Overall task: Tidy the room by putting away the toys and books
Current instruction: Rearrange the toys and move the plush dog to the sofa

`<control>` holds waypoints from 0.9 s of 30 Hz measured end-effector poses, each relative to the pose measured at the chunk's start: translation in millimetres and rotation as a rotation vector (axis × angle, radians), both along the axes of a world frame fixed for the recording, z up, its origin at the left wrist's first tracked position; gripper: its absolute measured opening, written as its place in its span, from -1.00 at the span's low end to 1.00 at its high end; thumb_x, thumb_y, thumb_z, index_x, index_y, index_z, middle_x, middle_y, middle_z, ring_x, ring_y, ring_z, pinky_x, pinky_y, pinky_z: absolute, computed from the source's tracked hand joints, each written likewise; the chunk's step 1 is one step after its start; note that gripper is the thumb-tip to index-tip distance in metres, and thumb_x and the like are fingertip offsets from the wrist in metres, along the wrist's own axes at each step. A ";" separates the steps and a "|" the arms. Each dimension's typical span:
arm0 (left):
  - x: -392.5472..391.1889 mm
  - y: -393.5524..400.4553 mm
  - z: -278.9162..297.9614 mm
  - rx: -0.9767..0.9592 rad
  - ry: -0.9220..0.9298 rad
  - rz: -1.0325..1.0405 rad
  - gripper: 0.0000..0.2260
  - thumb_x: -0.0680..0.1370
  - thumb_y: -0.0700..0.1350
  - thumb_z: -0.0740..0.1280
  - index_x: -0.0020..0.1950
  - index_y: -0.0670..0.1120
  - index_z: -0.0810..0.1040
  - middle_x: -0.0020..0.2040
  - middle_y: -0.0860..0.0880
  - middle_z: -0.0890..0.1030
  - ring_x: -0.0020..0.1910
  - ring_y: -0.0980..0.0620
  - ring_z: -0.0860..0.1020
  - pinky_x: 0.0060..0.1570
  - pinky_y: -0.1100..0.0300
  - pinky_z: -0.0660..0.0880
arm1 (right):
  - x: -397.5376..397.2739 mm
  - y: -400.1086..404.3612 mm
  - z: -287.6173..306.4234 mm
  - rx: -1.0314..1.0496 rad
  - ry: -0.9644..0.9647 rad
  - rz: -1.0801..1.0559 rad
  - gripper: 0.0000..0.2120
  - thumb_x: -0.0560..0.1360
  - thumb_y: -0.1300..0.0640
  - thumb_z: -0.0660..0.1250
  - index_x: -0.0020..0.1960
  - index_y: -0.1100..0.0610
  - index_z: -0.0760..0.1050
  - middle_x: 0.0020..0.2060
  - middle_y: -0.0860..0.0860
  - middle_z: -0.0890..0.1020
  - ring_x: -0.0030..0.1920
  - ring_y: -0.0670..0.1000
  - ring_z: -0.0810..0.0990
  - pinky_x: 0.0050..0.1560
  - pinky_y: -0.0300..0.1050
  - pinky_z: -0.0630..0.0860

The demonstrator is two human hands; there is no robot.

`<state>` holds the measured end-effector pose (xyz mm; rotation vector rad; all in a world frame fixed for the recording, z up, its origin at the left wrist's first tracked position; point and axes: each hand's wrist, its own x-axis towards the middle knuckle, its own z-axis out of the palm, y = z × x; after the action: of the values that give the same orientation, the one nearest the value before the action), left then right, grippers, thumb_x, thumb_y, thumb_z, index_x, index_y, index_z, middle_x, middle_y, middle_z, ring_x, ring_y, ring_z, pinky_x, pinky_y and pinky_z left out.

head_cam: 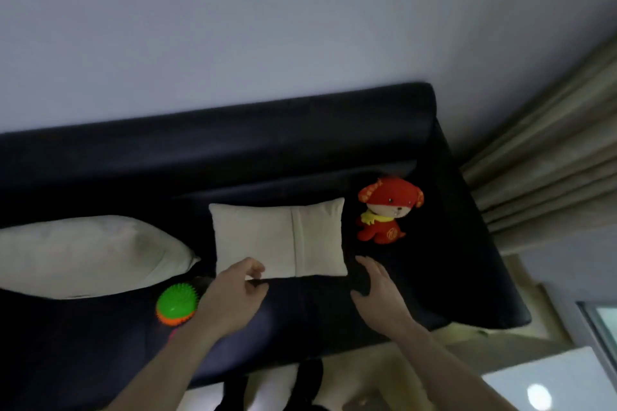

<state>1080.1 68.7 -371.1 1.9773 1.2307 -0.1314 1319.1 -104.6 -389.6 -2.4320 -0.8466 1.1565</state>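
I look down over a dark navy sofa (100, 170), smooth and faintly glossy like leather or vinyl, with a rounded backrest and a broad arm on the right. Both my hands reach over the seat. My left hand (233, 297) has its fingers curled near the lower left corner of a small cream cushion (277, 237), thumb and fingertips close to the fabric edge; the frame is too soft for me to tell whether they pinch the cushion or only hover at it. My right hand (380, 294) is spread, fingers straight and apart, holding nothing, just off the cushion's lower right corner. The cushion is rectangular, matte woven cloth with a vertical seam right of centre, lying flat on the seat against the backrest. A larger pale pillow (83, 253), soft and rumpled, lies to the left on the seat, its corner near the cushion. A plush toy (387, 210), red fuzzy fabric with a cream face, floppy ears and a yellow scarf, sits upright in the right corner of the seat, beside the cushion but apart from it. A spiky ball (177, 304), glossy rubbery green above and orange below, rests on the seat just left of my left wrist, in front of the pillow. Behind the sofa stands a plain pale grey wall (267, 27). Beige pleated curtains (551, 160) hang at the right. A pale floor (367, 364) shows below the seat edge.
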 end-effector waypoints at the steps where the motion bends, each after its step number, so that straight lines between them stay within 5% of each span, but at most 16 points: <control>1: -16.0 -8.0 18.5 -0.009 0.008 -0.009 -0.80 0.53 -0.08 0.45 0.07 0.15 0.54 0.01 0.15 0.65 -0.17 0.21 0.59 0.00 0.23 0.50 | -27.8 -12.1 19.2 0.001 0.035 -0.041 -0.30 0.57 0.12 0.39 0.61 -0.12 0.16 0.60 -0.08 0.20 0.29 -0.09 0.55 0.20 -0.12 0.58; 3: -28.1 -16.7 42.3 -0.009 0.002 -0.053 -0.80 0.52 -0.09 0.46 0.09 0.13 0.54 0.05 0.13 0.65 -0.14 0.18 0.60 0.02 0.20 0.51 | -59.5 -23.1 44.0 0.045 0.069 -0.107 -0.34 0.57 0.12 0.39 0.58 -0.12 0.20 0.56 -0.08 0.27 -0.07 -0.21 0.60 -0.10 -0.38 0.51; 4: -30.9 -19.4 48.5 -0.007 0.016 -0.097 -0.79 0.53 -0.07 0.46 0.12 0.11 0.56 0.09 0.10 0.64 -0.11 0.15 0.61 0.04 0.20 0.52 | -71.0 -24.6 51.5 0.070 0.074 -0.112 -0.35 0.58 0.13 0.38 0.57 -0.12 0.20 0.55 -0.07 0.29 -0.10 -0.24 0.56 -0.09 -0.41 0.47; 13: -55.1 -26.0 134.1 0.104 0.063 -0.695 -0.61 0.62 0.10 0.35 0.43 0.06 0.46 0.34 0.06 0.46 0.23 0.05 0.52 0.21 0.15 0.45 | -185.2 -60.2 143.8 0.179 0.014 -0.313 -0.39 0.61 0.08 0.35 0.59 -0.13 0.19 0.57 -0.06 0.25 0.45 -0.01 0.41 0.38 -0.10 0.48; 19: -85.3 -47.2 176.7 0.175 0.109 -1.004 -0.54 0.61 0.16 0.34 0.49 0.09 0.39 0.40 0.13 0.39 0.35 0.09 0.45 0.33 0.14 0.42 | -266.9 -116.6 173.0 0.179 -0.028 -0.450 -0.38 0.62 0.06 0.34 0.59 -0.17 0.18 0.56 -0.08 0.26 0.18 -0.13 0.53 0.03 -0.37 0.51; 22: -96.5 -75.3 202.8 0.225 0.088 -1.108 -0.53 0.62 0.15 0.34 0.51 0.13 0.37 0.43 0.19 0.38 0.38 0.16 0.41 0.35 0.19 0.41 | -308.1 -155.7 192.1 0.179 -0.062 -0.556 -0.38 0.63 0.15 0.28 0.60 -0.16 0.16 0.57 -0.07 0.27 0.44 -0.03 0.42 0.28 -0.26 0.45; 27: -95.1 -173.5 235.6 0.295 0.023 -1.295 -0.50 0.62 0.14 0.35 0.54 0.15 0.34 0.53 0.19 0.31 0.45 0.13 0.39 0.42 0.15 0.41 | -366.5 -264.3 213.5 0.183 -0.159 -0.757 -0.32 0.59 0.25 0.23 0.61 -0.14 0.14 0.57 -0.10 0.24 0.54 0.00 0.30 0.45 -0.14 0.35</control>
<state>985.0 -104.9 -135.5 2.7279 -0.2144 -0.6235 952.6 -368.8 -176.1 -2.3605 -0.0195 0.5764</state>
